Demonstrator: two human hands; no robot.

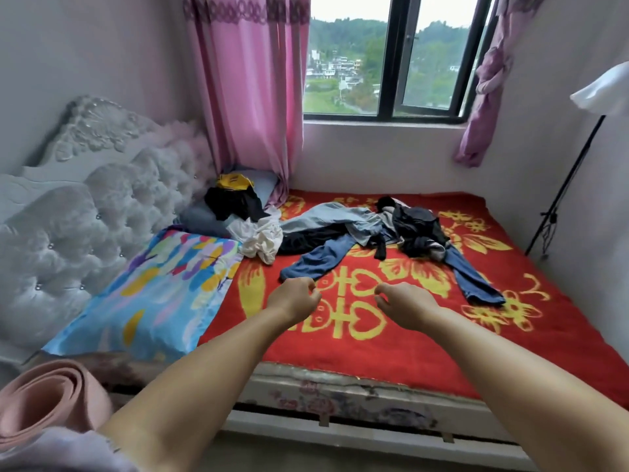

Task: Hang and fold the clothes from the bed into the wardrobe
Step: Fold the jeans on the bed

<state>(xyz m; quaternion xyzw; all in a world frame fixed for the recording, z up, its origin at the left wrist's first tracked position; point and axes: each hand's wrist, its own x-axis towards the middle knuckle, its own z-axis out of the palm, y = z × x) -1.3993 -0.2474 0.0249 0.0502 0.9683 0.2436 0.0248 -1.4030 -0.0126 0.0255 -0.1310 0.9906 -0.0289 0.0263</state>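
The bed (391,356) fills the middle and lower right of the frame, its red blanket patterned in yellow, and no wardrobe shows anywhere from here. At the left edge stands a white tufted headboard (102,206), with a bright patterned pillow (149,294) lying below it. The clothes (357,233) sprawl across the centre of the frame, well toward the far side of the bed: blue jeans (316,260) with one leg reaching toward the person, a crumpled white garment (260,238) to their left, and a dark heap (420,229) to the right. A black and yellow bundle (231,199) sits further back on a grey pillow by the pink curtain (252,97).

Both bare arms stretch out over the blanket. The left hand (294,299) hangs just short of the jeans' hem, its fingers (311,284) loosely curled and holding nothing. The right hand (406,303) hovers beside it, fingers likewise curled and empty.

Nothing seems lifted yet, so the job looks barely begun. The jeans leg is nearest; I would pinch it at the hem and draw it free slowly, since other garments lie tangled over the waist end.
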